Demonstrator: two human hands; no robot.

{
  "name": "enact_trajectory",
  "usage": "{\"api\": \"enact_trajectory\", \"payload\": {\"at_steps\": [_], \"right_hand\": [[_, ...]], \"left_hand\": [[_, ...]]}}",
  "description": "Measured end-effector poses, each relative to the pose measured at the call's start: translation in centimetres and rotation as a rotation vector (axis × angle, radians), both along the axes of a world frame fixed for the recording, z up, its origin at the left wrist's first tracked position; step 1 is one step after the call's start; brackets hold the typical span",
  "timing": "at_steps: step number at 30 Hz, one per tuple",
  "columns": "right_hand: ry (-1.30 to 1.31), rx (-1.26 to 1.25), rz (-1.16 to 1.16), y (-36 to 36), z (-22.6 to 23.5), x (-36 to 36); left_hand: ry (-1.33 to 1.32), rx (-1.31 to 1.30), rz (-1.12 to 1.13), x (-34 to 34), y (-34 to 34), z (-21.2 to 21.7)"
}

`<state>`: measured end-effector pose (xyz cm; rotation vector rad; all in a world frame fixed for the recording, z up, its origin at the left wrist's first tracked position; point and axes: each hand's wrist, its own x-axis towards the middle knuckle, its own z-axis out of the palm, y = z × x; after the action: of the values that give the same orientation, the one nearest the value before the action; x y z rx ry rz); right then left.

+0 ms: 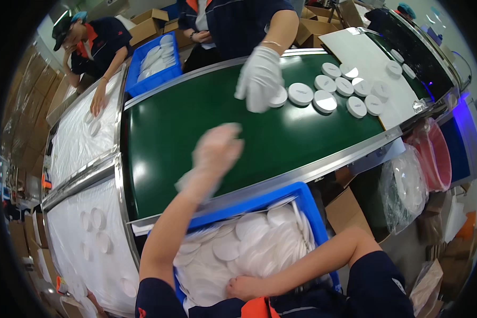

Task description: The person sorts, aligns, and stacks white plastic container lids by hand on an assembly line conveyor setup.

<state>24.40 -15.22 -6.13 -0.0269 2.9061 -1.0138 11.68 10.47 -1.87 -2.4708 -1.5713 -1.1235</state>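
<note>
My left hand (pixel 217 148), in a white glove, hangs over the green conveyor belt (pixel 169 122). It is smeared by motion, so its fingers and anything in them are unclear. Bare, my right hand (pixel 244 288) rests with curled fingers among thin white discs (pixel 212 265) in a blue bin (pixel 306 204) close to my body; what it grips, if anything, is hidden. Several round white caps (pixel 301 94) lie on the belt's right part. Across the belt, a co-worker's white-gloved hand (pixel 261 79) reaches down beside the leftmost cap.
White-covered tables (pixel 71 212) with a few round pieces stand left of the belt, where another person's hand (pixel 98 98) touches a piece. Another blue bin (pixel 135 66) stands at the far side. A pink bin (pixel 434 153) and cardboard boxes (pixel 350 214) are at right.
</note>
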Motion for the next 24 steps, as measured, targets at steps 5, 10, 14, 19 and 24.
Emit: {"api": "enact_trajectory", "payload": {"at_steps": [5,10,14,19,24], "right_hand": [[0.296,-0.210,-0.233,-2.9,-5.0,-1.1],[0.243,-0.153,-0.328,-4.3,-8.0,-1.4],[0.200,-0.092,-0.351,-5.7,-9.7,-2.8],[0.147,0.002,-0.334,-8.6,-11.8,-6.8],[0.093,0.027,-0.325,-7.3,-9.9,-5.5]], "left_hand": [[0.268,0.041,-0.275,14.6,9.7,-1.4],[0.421,0.153,-0.055,19.4,13.7,-0.8],[0.478,-0.067,-0.119,21.5,14.3,-1.1],[0.288,-0.284,0.074,23.5,13.6,-1.1],[-0.243,0.010,-0.357,18.4,6.0,2.6]]}}
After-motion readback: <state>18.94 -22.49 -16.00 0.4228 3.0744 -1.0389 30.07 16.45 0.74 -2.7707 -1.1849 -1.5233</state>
